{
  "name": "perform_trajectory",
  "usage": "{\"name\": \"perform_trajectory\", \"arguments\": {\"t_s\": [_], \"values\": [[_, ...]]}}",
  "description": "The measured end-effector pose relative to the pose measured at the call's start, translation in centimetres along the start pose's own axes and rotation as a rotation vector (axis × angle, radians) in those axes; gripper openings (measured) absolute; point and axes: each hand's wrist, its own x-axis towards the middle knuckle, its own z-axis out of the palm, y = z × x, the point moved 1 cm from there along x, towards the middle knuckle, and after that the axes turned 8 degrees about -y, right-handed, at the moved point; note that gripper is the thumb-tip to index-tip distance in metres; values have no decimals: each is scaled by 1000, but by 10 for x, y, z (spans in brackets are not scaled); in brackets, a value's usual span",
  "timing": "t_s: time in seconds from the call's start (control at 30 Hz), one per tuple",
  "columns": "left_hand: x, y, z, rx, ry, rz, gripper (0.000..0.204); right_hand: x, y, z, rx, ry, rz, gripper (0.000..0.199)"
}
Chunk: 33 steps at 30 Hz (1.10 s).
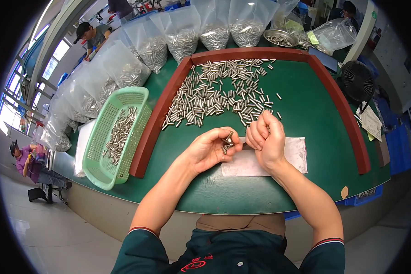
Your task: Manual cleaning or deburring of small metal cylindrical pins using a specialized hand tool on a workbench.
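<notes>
Far left, a seated person (29,160) worked at the room's edge by bright windows (18,91), a second person (93,36) sat farther back. Clear bags (137,50) full of metal pins ran along the table's left and back edges. A green basket (116,137) sat on the left part of the table, pins lying loose inside it. A red-brown frame (157,118) fenced a green mat (306,105), open toward the person.

Left hand (210,148) came in from the lower edge, forearm angled up to the right, palm turned up, fingers curled narrow round a small bunch of pins (226,145), thumb pressed on top. One pin (230,135) stuck up above the bunch, between the two hands. Right hand (267,137) stood just beside the left, forearm angled up to the left, fingers folded into a loose fist, knuckles up; could not tell what it held. Both hands hovered over a white sheet (292,155) lying flat on the mat.

Behind the hands a big scatter of pins (219,93) covered the mat's back half. Back right, a metal bowl (281,39) held more pins, another clear bag (335,34) beside it. Right edge: a small black fan (357,82), paper slips (371,122), blue crates (399,146) lower down
</notes>
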Motion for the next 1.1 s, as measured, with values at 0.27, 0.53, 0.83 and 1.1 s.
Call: {"name": "perform_trajectory", "arguments": {"t_s": [0.27,0.53,0.83,1.1], "values": [[-4,-5,12,1292,110,70,11,1,0,-1,8,-8,-11,43],[-5,-8,14,1623,271,170,9,-1,-8,-3,41,-30,-75,43],[-4,-2,20,1580,338,60,10,-7,-1,0,45,-40,-52,44],[-3,-3,16,1558,329,88,9,-7,1,-1,46,-58,-62,45]]}}
